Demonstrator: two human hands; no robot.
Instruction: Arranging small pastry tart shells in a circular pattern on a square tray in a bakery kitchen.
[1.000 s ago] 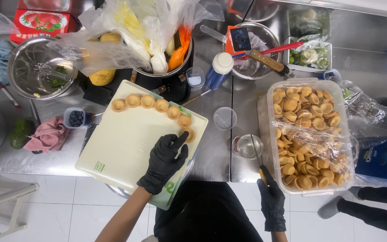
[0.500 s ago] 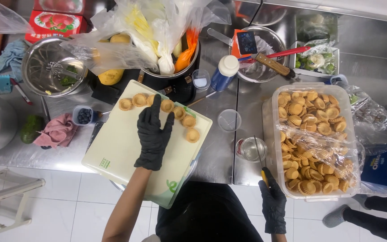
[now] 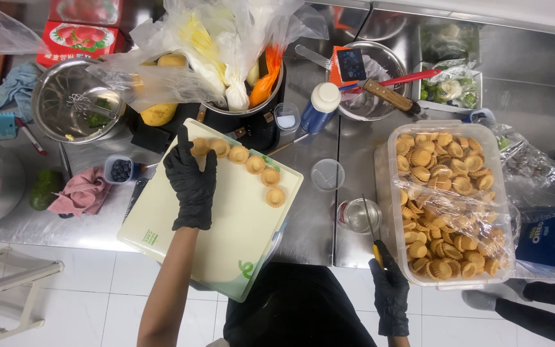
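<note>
Head view, left to right. Far left: steel mixing bowl with a whisk in it, small cup of blueberries and a pink cloth on the steel counter. My left hand, black glove, lies flat and open on the pale cutting board, fingers stretched toward the first tart shell at the board's far left corner. Fingertips touch or nearly touch that shell; can't tell which. Nothing grasped. Six small tart shells sit in a curved row along the board's upper edge, ending with the last shell near the right edge. Behind the board: black pot stuffed with plastic bags and vegetables. Right of the board: empty clear cup, then a glass. My right hand, also gloved, is clenched around a yellow-handled knife, blade pointing away from me across the glass. Just beside it on the right: clear plastic tub full of tart shells, partly covered with film.
</note>
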